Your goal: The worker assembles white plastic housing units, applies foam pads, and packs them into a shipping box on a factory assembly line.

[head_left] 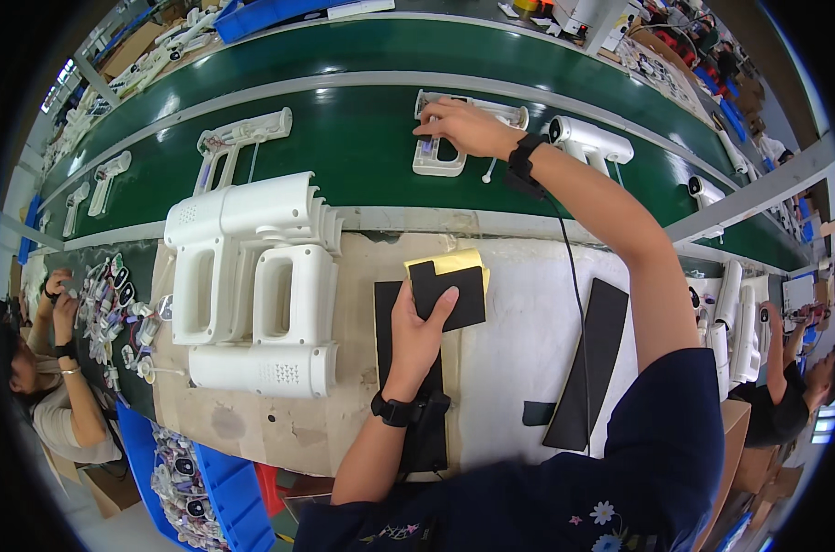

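Note:
My left hand (pixel 415 336) grips black foam sheets (pixel 459 293) with yellow backing paper (pixel 454 261) showing at their top edge; the thumb lies across the front. Farther off, over the green belt, my right hand (pixel 463 127) reaches into an open white plastic housing half (pixel 438 168) with a looped handle. Its fingers are closed together at a small black foam piece (pixel 425 138) on the housing, their tips partly hidden. Beneath my left forearm lies a long black foam strip (pixel 387 322) on the bench.
White housing shells (pixel 252 276) are stacked left of my left hand. A tapered black strip (pixel 590 368) lies at right. Other housings (pixel 242 138) sit on the conveyor belt (pixel 344 166). A blue bin (pixel 219 488) of small parts stands lower left. People work on both sides.

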Motion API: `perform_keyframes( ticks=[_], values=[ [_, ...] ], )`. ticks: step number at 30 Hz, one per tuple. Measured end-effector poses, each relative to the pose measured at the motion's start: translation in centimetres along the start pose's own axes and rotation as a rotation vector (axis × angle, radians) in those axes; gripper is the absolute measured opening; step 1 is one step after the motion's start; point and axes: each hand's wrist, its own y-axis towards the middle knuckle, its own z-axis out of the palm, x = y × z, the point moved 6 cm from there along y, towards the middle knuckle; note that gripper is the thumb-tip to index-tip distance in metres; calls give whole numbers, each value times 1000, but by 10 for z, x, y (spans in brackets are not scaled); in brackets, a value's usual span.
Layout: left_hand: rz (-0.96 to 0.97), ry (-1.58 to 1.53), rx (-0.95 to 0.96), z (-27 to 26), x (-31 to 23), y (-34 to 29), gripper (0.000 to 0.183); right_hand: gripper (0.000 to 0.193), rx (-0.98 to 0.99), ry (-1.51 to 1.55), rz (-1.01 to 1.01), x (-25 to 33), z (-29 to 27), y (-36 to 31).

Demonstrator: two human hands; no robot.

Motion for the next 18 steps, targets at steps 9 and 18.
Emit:
perform_keyframes(
  ticks=[9,18],
  values=[
    [20,-36,10,0,-5,-2,33,52,144,-88,3,1,7,-9],
    [67,60,-3,0,-5,-4,33,35,-207,404,-187,171,-92,103]
  ],
)
